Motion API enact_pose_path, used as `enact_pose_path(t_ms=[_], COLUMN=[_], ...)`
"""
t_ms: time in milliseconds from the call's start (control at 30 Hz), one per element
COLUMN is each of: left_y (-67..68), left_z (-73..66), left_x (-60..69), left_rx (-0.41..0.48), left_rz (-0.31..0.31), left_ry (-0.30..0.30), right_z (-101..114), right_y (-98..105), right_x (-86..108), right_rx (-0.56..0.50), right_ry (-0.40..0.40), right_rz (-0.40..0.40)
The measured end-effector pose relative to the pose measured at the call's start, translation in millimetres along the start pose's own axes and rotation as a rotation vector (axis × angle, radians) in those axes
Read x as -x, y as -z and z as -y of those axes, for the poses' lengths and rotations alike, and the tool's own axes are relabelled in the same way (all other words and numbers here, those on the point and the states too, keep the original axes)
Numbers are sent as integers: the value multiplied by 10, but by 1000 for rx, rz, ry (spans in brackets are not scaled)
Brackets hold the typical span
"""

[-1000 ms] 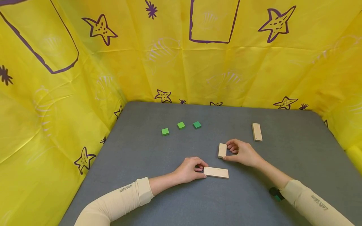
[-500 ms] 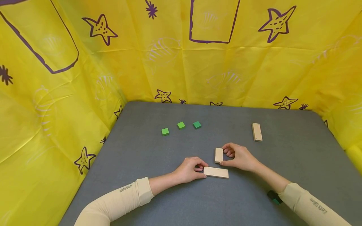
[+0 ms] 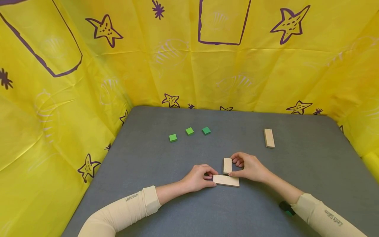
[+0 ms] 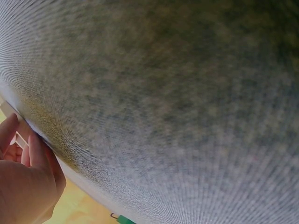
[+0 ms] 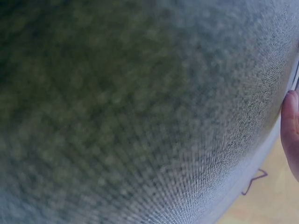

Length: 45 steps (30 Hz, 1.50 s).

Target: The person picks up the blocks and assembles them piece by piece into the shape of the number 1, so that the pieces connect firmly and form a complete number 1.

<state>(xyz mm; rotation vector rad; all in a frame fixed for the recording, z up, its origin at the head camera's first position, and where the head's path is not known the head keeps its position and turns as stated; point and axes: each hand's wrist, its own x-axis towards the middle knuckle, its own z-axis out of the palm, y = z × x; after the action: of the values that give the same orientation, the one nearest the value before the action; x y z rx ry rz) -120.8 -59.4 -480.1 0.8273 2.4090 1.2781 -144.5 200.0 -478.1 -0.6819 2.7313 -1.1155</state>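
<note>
In the head view my left hand pinches the left end of a pale wooden block lying flat, its long side running left to right. My right hand holds a second wooden block by its right side, thumb at the near corner and index finger at the far one. This second block points away from me, its near end at the first block's far edge; I cannot tell whether they touch. The left wrist view shows part of the left hand; the right wrist view catches only a finger.
A third wooden block lies at the back right of the grey table. Farther back on the left are a light green tile, another light green tile and a darker green tile. Yellow patterned cloth walls the table in.
My right hand has brought the second block toward me and slightly left, up to the far edge of the first block. My left hand and its block have stayed put.
</note>
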Motion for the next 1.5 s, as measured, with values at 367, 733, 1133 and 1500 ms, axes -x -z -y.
enact_pose_path(t_ms=[367,733,1133,1500], left_y=[3,1,-7,-2], left_z=[11,24,34,23], left_x=[-9,-14,-9,-4], left_rx=[-18,-19,-16,-24], left_rz=[4,5,1,3], left_ry=[5,-8,-12,-21], right_z=[34,30,25,33], right_y=[-27,-49,-55,-46], right_x=[7,12,20,28], right_rx=[-3,-6,-3,-6], right_ry=[11,9,20,13], right_rz=[19,24,24,36])
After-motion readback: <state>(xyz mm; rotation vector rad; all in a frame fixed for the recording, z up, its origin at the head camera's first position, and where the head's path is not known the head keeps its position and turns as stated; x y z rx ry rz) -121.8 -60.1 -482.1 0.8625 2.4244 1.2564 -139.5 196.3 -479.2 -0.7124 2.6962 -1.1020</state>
